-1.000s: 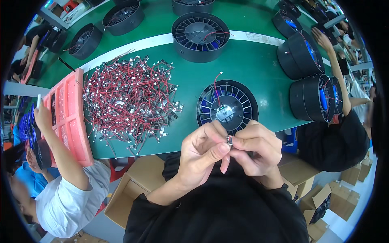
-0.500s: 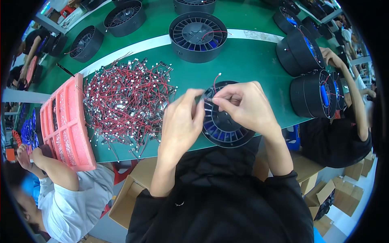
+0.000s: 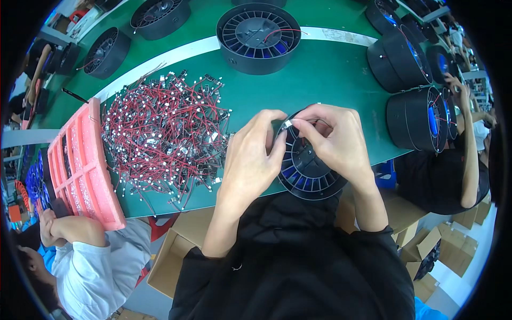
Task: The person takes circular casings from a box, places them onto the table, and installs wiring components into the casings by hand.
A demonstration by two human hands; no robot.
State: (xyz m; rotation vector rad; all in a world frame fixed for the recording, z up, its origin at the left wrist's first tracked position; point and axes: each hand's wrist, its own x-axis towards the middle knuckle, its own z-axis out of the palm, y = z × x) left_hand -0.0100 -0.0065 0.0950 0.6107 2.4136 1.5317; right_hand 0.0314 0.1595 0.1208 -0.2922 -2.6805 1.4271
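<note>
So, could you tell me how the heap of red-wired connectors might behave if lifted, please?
The heap of red-wired connectors would probably lift floppily, since its thin wires bend. Pieces may snag one another, as the wires cross in a tangle.

Fingers (image 3: 308, 131) have moved forward — over the fan (image 3: 308, 165).

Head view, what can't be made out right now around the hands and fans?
All in the head view:
- Nearest black fan: partly hidden by the left hand and right hand.
- Small silvery piece at the right hand's fingertips: too small for its details.
- Pile of red-wired parts: lower pieces hidden by those on top.
- Farther black fan, top centre: cut off by the picture's top edge.
</note>
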